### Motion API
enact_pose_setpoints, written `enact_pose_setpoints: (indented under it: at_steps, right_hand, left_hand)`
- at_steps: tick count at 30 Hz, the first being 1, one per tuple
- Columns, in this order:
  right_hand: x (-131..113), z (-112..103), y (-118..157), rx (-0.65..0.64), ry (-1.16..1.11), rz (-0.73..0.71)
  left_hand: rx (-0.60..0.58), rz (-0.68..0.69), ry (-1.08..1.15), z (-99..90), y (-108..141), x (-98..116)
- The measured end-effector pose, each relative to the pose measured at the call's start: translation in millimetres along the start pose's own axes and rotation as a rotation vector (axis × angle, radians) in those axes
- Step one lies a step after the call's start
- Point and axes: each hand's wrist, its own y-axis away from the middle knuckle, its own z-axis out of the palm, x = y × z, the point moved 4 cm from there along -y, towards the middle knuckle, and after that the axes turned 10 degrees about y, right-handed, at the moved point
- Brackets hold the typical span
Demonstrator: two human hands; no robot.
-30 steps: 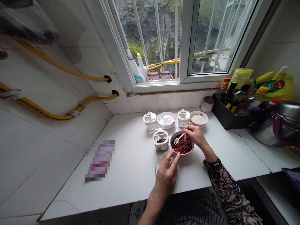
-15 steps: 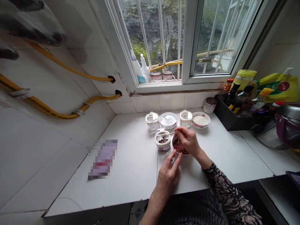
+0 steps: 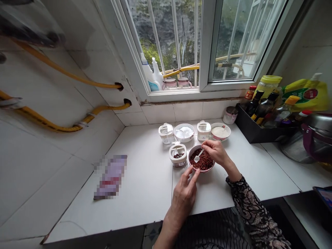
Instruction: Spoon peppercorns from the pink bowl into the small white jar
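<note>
My right hand [image 3: 215, 152] pinches the handle of a small white plastic spoon [image 3: 197, 158], its scoop down at the reddish-brown peppercorns in a bowl [image 3: 203, 171]. Fingertips of my left hand [image 3: 185, 190], stretched out and apart, touch the near rim of that bowl. Just left of the bowl stands a clear seasoning jar [image 3: 178, 160] with a white rim and its lid up; some peppercorns show inside.
Behind are a jar [image 3: 166, 133], a bowl of white grains [image 3: 184, 132], another lidded jar [image 3: 203, 130] and a bowl of off-white grains [image 3: 220, 132]. A black bottle box [image 3: 255, 135] and a metal pot [image 3: 298, 147] stand right. A blurred purple item [image 3: 111, 178] lies left.
My right hand has moved the spoon from over the open jar rightward to the peppercorns in the bowl. My left fingers stay at the bowl's rim. The view has shifted slightly.
</note>
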Motion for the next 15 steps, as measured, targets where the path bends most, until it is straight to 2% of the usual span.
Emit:
enact_pose_setpoints:
  at_steps: [4, 10, 15]
  right_hand:
    - [-3, 9, 1, -0.062, -0.003, 0.018]
    - [7, 5, -2, -0.032, -0.105, 0.141]
    - [11, 5, -3, -0.002, -0.105, 0.163]
  left_hand:
    - [-0.013, -0.013, 0.0, -1.0, 1, -1]
    - [-0.032, -0.018, 0.01, -0.6, 3, -3]
    - [-0.007, -0.009, 0.001, -0.7, 1, -2]
